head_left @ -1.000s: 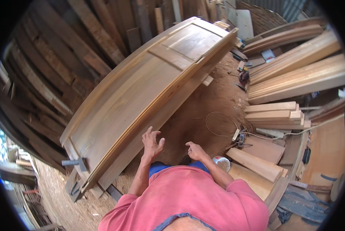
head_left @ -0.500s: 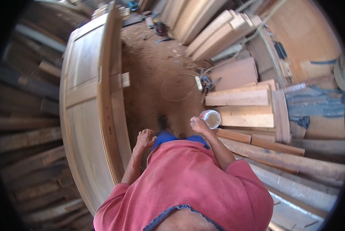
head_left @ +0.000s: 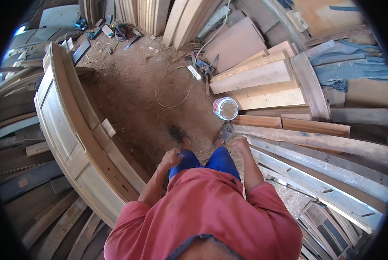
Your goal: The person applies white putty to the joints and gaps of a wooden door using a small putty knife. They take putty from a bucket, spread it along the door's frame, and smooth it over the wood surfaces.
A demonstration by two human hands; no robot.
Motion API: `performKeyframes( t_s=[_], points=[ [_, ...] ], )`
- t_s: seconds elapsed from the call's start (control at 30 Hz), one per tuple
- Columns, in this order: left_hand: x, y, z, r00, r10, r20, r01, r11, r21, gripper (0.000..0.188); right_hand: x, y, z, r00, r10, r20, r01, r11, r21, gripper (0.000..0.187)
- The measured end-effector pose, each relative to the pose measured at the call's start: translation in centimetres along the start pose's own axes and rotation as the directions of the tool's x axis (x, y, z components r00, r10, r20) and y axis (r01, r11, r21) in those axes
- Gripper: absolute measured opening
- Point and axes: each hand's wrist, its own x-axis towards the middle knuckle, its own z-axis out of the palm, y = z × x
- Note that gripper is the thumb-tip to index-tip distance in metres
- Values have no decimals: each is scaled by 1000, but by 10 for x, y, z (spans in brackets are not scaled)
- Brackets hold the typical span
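Note:
My left hand (head_left: pixel 171 158) hangs over my left thigh, its fingers curled in, with nothing seen in it. It is between my blue shorts (head_left: pixel 189 161) and the panelled wooden door (head_left: pixel 65 125), touching no wood. My right hand (head_left: pixel 241 145) hangs by my right leg, closed like a fist; its inside is hidden. Nearest to it are a long plank (head_left: pixel 289 138) and, farther ahead, a round white tub (head_left: pixel 225 108) with a brownish top. The door stands on its long edge at my left, with another board (head_left: pixel 111 149) along its near side.
Brown dirt floor (head_left: pixel 133 82) with shavings lies ahead. A pale cable (head_left: pixel 158 89) loops across it to a white socket strip (head_left: pixel 194 73). Stacked boards (head_left: pixel 256 80) and long planks line the right; more timber (head_left: pixel 51 219) lies left. Tools (head_left: pixel 121 31) lie at the far end.
The view has turned right, so the door sits farther left and the tub a little higher. My left fingers were looser and spread before and are now curled. My right hand has shifted away from the tub.

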Motion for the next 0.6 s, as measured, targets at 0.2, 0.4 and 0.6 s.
performKeyframes(
  t_s=[0.2, 0.4, 0.6],
  points=[
    [87, 19, 43, 990, 44, 133, -52, 997, 57, 50, 35, -28, -4, 988, 143, -61, -144, 989, -22, 35],
    [256, 73, 54, 980, -20, 200, -2, 994, 110, 53, 145, 5, 61, 954, 288, -87, -285, 957, 46, 40],
    [426, 63, 122, 986, -99, 136, 146, 909, -391, 53, 242, 23, 128, 843, 538, -29, -530, 837, 135, 57]
  ],
)
